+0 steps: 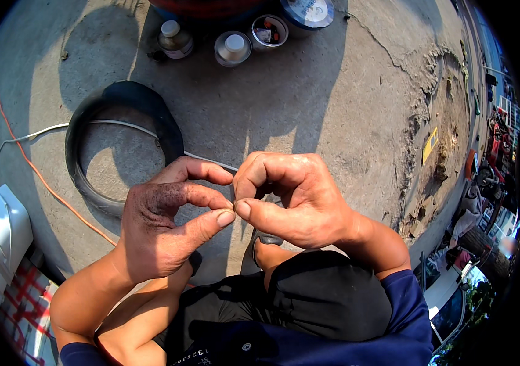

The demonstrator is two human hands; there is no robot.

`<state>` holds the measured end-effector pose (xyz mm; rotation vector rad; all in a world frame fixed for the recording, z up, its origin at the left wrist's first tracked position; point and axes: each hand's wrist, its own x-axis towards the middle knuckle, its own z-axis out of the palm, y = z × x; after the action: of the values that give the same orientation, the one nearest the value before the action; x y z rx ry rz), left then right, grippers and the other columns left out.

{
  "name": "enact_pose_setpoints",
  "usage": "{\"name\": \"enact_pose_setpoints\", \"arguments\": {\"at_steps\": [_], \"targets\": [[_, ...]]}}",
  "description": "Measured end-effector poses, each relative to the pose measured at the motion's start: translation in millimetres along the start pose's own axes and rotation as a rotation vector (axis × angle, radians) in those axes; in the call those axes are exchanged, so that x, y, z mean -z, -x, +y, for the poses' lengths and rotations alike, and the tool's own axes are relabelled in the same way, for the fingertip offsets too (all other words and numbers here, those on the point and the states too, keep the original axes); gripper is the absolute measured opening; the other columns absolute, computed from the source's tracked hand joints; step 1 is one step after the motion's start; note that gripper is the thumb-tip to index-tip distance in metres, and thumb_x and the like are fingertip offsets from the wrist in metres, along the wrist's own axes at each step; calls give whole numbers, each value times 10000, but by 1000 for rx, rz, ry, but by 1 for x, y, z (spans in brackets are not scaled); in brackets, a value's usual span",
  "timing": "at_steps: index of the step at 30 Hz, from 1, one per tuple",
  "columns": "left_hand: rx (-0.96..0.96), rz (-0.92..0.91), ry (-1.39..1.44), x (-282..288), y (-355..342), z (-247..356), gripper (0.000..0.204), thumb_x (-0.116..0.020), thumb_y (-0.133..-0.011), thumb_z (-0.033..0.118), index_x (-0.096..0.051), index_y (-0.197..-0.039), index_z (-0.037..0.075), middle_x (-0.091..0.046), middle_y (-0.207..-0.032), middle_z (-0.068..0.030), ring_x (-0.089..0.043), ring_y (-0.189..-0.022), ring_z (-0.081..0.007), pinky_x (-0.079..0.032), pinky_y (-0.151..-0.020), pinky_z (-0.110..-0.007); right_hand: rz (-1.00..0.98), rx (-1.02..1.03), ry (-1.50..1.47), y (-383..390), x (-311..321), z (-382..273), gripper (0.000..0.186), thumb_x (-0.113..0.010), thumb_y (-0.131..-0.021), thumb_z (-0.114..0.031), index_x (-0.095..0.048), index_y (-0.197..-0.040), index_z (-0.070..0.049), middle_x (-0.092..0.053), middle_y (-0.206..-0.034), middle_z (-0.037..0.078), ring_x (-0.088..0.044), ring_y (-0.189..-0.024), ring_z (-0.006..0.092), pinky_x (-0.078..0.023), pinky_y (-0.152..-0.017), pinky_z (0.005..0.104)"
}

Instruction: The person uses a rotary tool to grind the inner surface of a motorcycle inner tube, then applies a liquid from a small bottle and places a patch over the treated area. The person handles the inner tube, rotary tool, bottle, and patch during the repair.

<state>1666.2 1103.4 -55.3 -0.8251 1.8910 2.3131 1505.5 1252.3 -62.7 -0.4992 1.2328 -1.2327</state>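
Both hands meet in the middle of the head view, above my knees, with their fingertips nearly touching. My left hand [168, 216] pinches with thumb and index finger; its back and index finger are smudged dark. My right hand [293, 198] is closed too, its thumb pressed against the curled index finger. Whatever sits between the fingertips is too small to make out. Beyond my left hand a black rubber inner tube [80, 143] lies on the concrete in a ring.
At the back stand a bottle with a white cap [175, 40], a metal can [233, 50], a small tub [269, 32] and a lidded container [309, 13]. A white cable [132, 125] and an orange cord [34, 168] cross the ground. A white plastic box [3, 226] stands at left.
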Motion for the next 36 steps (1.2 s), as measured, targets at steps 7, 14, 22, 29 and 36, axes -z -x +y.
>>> {"name": "enact_pose_setpoints", "arguments": {"at_steps": [7,14,22,29,36], "targets": [[31,-62,98,2,-2,-2,67,-723,-862,47,-731,-919,14,-633,-1103,-119,-613,-1000,-170,-493,-887,-315,-10,-50,-30,-1,3,4,80,-677,-891,-47,-626,-861,6,-631,-879,38,-551,-768,61,-433,-636,230],[86,-89,239,4,-2,-8,79,-677,-887,15,-696,-962,0,-588,-1153,-127,-583,-1028,-145,-478,-914,-308,-1,-63,-36,-5,5,4,90,-669,-904,-67,-624,-871,4,-625,-787,8,-553,-678,39,-433,-574,212],[88,-42,276,-1,-5,-5,47,-678,-884,25,-670,-923,-1,-587,-1161,-132,-589,-1039,-146,-477,-927,-311,-42,-101,-46,-8,8,5,93,-647,-925,-72,-620,-935,16,-631,-806,30,-607,-703,72,-480,-603,224],[8,43,192,1,-6,-4,40,-681,-871,-1,-667,-908,-2,-580,-1064,-103,-589,-976,-140,-483,-887,-286,14,115,-43,-9,3,11,160,-695,-884,-70,-646,-1004,24,-646,-879,59,-613,-749,99,-503,-666,241],[-64,97,122,0,-5,-5,55,-669,-865,-23,-676,-914,2,-571,-1052,-99,-569,-951,-149,-467,-855,-293,106,249,17,-11,-4,19,151,-739,-859,-68,-666,-960,17,-665,-841,40,-616,-744,85,-503,-660,234]]}}
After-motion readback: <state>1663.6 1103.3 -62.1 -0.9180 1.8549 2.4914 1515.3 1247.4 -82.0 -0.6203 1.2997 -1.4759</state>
